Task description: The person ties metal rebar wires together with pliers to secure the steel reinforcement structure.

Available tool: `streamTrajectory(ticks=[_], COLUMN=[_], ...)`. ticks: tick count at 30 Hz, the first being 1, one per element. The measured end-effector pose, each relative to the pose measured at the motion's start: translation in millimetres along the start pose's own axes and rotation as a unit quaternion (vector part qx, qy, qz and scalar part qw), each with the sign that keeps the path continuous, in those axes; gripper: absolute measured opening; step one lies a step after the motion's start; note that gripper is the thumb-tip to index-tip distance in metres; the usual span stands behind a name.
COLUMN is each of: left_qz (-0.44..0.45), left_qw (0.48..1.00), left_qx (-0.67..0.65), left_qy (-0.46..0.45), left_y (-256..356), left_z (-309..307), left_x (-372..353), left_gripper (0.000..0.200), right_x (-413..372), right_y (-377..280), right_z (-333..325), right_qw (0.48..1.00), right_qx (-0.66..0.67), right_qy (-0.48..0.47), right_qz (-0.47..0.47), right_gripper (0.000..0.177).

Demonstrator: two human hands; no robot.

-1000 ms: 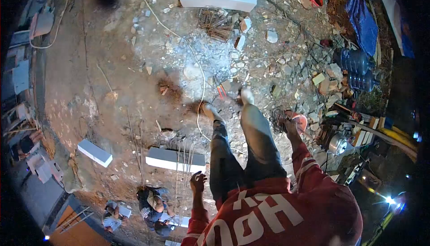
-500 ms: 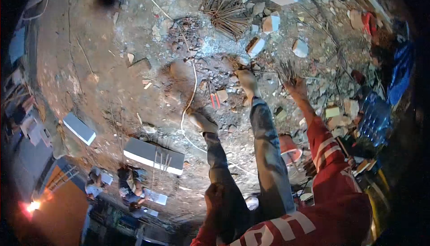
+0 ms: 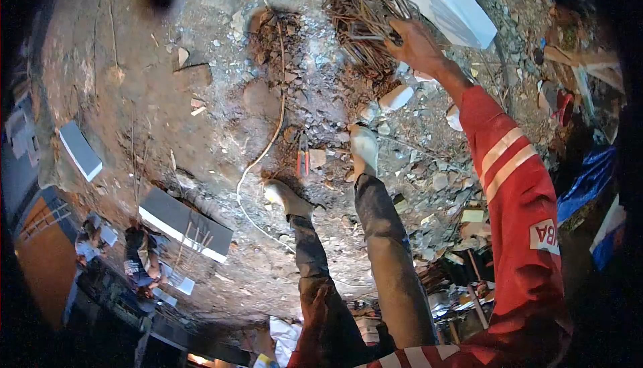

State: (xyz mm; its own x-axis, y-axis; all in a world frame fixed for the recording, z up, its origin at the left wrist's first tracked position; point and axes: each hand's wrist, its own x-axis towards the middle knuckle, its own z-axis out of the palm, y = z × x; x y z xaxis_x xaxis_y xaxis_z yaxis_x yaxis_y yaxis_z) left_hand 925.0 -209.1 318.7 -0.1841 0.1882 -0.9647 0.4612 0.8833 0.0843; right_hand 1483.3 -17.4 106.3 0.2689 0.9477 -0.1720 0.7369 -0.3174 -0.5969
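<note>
My right hand (image 3: 415,46) reaches out to a heap of bent steel stirrups (image 3: 365,23). Its fingers are closed around bars at the heap's right edge, and the fingertips are partly hidden among the metal. My left hand (image 3: 316,311) rests on my left thigh, holding nothing, its fingers lying along the dark trouser leg. On the ground between my feet lie pliers with red handles (image 3: 303,162), apart from both hands.
A long white-faced block (image 3: 449,6) lies behind the heap. A pale cable (image 3: 264,150) runs over the rubble. More blocks (image 3: 184,224) and people (image 3: 144,261) are at the left. A blue tarp (image 3: 589,180) lies at the right.
My right hand, with a bunch of thin bars in it before, has moved forward to the stirrup heap. My view has shifted; my left hand stays on the thigh.
</note>
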Motion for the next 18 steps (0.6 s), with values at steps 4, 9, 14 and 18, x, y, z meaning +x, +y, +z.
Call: streamTrajectory(ticks=[4,9,14,18], left_qz=[0.017,0.090,0.056,0.000], left_qw=[0.989,0.987,0.992,0.996], left_qx=[-0.127,-0.073,-0.010,-0.074], left_qy=[-0.078,-0.110,-0.112,-0.052], left_y=[58.3,90.6,63.7,2.5], left_z=[38.9,58.1,36.8,24.5], left_x=[-2.7,-3.2,7.8,19.1], left_gripper=[0.033,0.036,0.036,0.034], right_x=[14.5,38.3,64.5,54.7], right_y=[-35.5,-26.9,50.1,101.7], right_z=[2.7,7.1,54.2,99.3], right_qw=[0.998,0.995,0.974,0.955], right_qx=[-0.034,-0.075,-0.196,-0.277], right_qy=[-0.011,-0.048,0.081,-0.092], right_qz=[0.044,0.039,-0.074,-0.054], right_gripper=[0.042,0.045,0.043,0.049])
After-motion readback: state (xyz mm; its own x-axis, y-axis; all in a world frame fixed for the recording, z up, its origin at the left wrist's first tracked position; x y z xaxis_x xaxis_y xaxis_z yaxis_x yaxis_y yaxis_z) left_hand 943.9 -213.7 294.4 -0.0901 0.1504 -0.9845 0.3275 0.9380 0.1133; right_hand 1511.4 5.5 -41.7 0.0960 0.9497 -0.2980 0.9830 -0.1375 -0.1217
